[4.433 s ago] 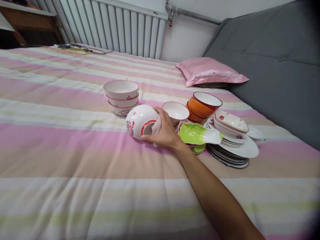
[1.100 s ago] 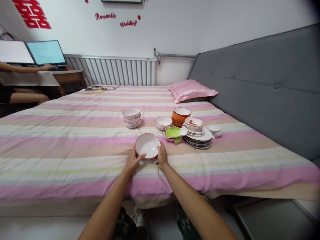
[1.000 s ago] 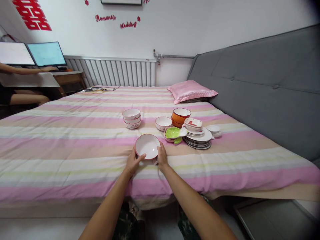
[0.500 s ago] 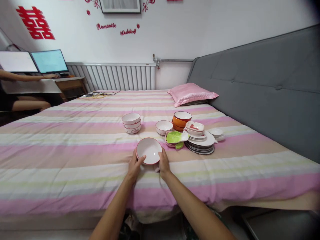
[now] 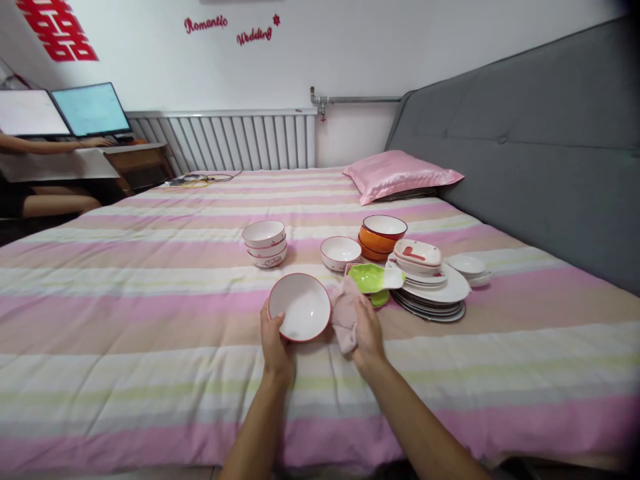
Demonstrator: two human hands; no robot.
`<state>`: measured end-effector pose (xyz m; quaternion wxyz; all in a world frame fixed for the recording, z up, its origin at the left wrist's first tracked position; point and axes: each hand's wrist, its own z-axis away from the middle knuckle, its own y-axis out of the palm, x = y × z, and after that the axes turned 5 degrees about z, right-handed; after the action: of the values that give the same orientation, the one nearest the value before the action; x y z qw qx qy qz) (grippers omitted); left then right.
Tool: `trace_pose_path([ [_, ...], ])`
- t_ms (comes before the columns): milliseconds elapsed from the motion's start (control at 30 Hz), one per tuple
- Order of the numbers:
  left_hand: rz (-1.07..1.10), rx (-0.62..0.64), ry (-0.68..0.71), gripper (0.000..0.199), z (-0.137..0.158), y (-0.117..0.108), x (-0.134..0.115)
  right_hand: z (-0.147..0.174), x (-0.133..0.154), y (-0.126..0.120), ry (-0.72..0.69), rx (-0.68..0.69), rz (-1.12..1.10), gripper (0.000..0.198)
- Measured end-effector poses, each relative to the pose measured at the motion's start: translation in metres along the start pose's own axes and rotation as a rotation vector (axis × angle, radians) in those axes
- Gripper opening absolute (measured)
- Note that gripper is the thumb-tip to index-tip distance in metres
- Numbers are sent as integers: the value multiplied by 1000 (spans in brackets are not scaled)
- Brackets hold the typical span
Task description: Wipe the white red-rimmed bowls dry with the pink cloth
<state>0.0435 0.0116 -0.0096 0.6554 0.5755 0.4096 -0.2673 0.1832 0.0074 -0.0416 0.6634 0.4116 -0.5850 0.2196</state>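
My left hand (image 5: 276,343) grips a white bowl with a red rim (image 5: 303,307) by its left side, thumb over the rim, the bowl tilted toward me. A pale pink cloth (image 5: 346,317) is in my right hand (image 5: 369,333), close by the bowl's right edge. Beyond them stand a stack of white bowls (image 5: 265,245) and a single white bowl (image 5: 341,253). Right of that one are stacked orange bowls (image 5: 383,237) and a green leaf-shaped dish (image 5: 373,279).
Stacked plates (image 5: 435,303) bear a small patterned dish (image 5: 419,253), with small white dishes (image 5: 469,267) beyond. A pink pillow (image 5: 400,175) lies by the grey headboard (image 5: 525,120). Cables (image 5: 200,180) lie on the far bed edge. At left, a person's arm (image 5: 45,145) reaches across a desk.
My right hand has left the bowl's rim and moved right, now with the pink cloth showing in it. My left hand still holds the bowl. The view has tilted down.
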Motion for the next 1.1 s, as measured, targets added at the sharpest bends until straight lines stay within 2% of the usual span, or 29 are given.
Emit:
trace_pose_path([
  [67,-39,9,-8,52,3,0,-2,-6,13,-9,70,-128,20,50],
  [100,-81,24,-12,53,4,0,-2,-7,21,-13,36,-162,33,51],
  [167,-186,66,-3,54,7,2,0,-3,35,-15,-126,-170,84,51],
  [233,-282,87,18,56,8,4,2,7,44,-12,-298,-100,186,50],
  [333,-298,92,15,56,7,7,5,32,44,2,-459,128,330,50],
  [433,-233,78,-28,52,3,7,3,54,37,15,-525,446,464,57],
  [500,-251,72,-51,48,1,6,0,60,35,19,-521,681,576,58],
  [533,-270,73,-61,47,0,5,-1,61,36,19,-504,751,608,61],
  [600,-283,81,-83,45,-1,5,-3,58,40,16,-463,860,649,66],
  [667,-252,78,-99,47,-2,5,-3,54,43,12,-438,915,666,64],
  [767,-198,74,-100,47,-3,5,-1,51,43,9,-441,919,677,60],
  [867,-160,83,-119,47,-4,5,1,52,38,12,-444,846,687,56],
  [967,-114,73,-129,46,-5,4,3,51,32,16,-429,690,659,50],
  [1100,-119,80,-100,47,-4,4,4,39,31,14,-360,414,566,44],
])
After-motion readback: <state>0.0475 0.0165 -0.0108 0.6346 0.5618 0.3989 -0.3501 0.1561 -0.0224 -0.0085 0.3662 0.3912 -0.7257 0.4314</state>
